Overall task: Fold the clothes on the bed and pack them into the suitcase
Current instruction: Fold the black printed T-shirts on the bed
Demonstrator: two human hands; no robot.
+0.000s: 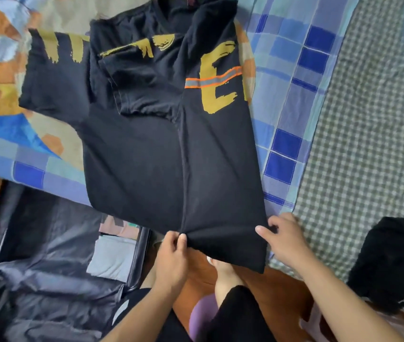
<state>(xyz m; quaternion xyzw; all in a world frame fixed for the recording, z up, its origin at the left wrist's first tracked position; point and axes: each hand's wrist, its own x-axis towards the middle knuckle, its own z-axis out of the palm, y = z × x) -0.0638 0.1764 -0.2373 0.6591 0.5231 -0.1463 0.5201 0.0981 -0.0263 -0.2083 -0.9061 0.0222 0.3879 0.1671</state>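
Left hand [171, 253] and right hand [284, 240] each pinch the hem of the black cotton T-shirt with gold lettering [146, 149]; pull taut, then fold the remaining sleeve inward evenly.

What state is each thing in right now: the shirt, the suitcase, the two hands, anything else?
Black T-shirt: spread on the bed, right side folded over, hem hanging off the edge.
Left hand: pinching the hem.
Right hand: gripping the hem's corner.
Suitcase: open on the floor, folded clothes inside.
Dark garment: crumpled on the bed, not folded.
Bed: covered with patterned sheets.
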